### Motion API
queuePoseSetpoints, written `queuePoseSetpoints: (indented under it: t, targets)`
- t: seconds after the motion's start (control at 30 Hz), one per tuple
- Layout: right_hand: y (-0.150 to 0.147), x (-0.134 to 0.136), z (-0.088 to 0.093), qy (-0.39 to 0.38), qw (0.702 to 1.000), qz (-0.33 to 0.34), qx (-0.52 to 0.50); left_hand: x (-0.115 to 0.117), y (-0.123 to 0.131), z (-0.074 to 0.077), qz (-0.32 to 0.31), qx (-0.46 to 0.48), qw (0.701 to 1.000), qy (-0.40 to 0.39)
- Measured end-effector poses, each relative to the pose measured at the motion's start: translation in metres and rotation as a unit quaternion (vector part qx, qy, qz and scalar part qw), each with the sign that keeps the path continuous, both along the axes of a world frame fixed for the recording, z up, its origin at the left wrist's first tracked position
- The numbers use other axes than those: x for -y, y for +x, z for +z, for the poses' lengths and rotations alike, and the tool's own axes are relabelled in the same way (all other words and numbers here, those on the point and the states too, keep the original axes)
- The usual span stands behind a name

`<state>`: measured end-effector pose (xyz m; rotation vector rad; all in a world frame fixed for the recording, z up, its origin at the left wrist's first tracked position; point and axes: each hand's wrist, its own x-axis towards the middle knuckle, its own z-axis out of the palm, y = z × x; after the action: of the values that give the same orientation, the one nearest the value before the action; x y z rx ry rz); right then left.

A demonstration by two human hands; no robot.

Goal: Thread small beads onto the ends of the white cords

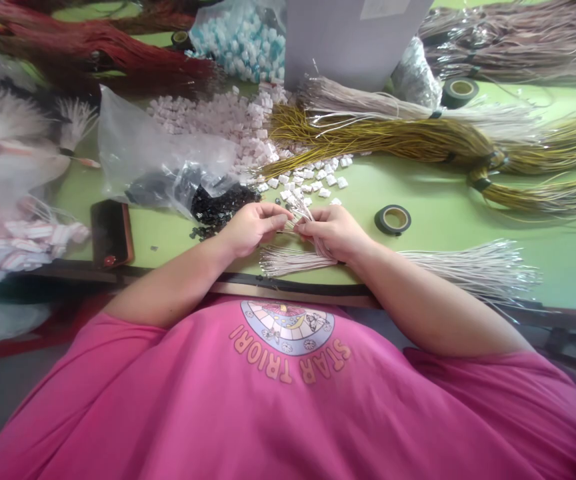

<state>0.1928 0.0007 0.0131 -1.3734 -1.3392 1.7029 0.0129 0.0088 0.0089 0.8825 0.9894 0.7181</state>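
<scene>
In the middle of the table front, my right hand [337, 232] is closed round a small bunch of white wires [324, 248], whose ends stick up past the fingertips. My left hand [254, 228] meets it from the left, thumb and forefinger pinched at the wire ends; exactly what lies between those fingertips is too small to make out. Under and beside my hands lies a bundle of white wires [461, 267] along the table edge. Just beyond are scattered white plastic connectors [324, 180]. A heap of small black parts [223, 203] sits by my left hand.
A phone [111, 233] lies at left near the edge. A tape roll [393, 220] is to the right, with yellow wires [418, 140] behind it. Clear plastic bags [143, 147], a grey box [353, 40] and red wires [93, 57] stand further back on the green table [558, 267].
</scene>
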Motion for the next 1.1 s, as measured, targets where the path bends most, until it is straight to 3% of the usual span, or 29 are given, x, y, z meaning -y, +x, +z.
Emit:
queuePoseSetpoints:
  t: [0.4, 0.77, 0.97, 1.1]
  targets:
    - [-0.0018, 0.0012, -0.0001, 0.016, 1.000, 0.006, 0.025, 0.0011, 0.0012, -0.0046, 0.005, -0.121, 0.982, 0.145]
    - [-0.0015, 0.0021, 0.0000, -0.001, 1.000, 0.017, 0.018, 0.0016, 0.0010, -0.0051, 0.018, -0.159, 0.973, 0.168]
    - [0.0006, 0.0013, -0.0037, 0.022, 0.999, 0.037, 0.027, 0.0014, 0.0005, -0.0037, 0.009, -0.204, 0.954, 0.219]
    - [0.0023, 0.0005, -0.0077, 0.005, 0.999, 0.043, 0.000, 0.0002, 0.0000, -0.0024, 0.001, -0.206, 0.958, 0.202]
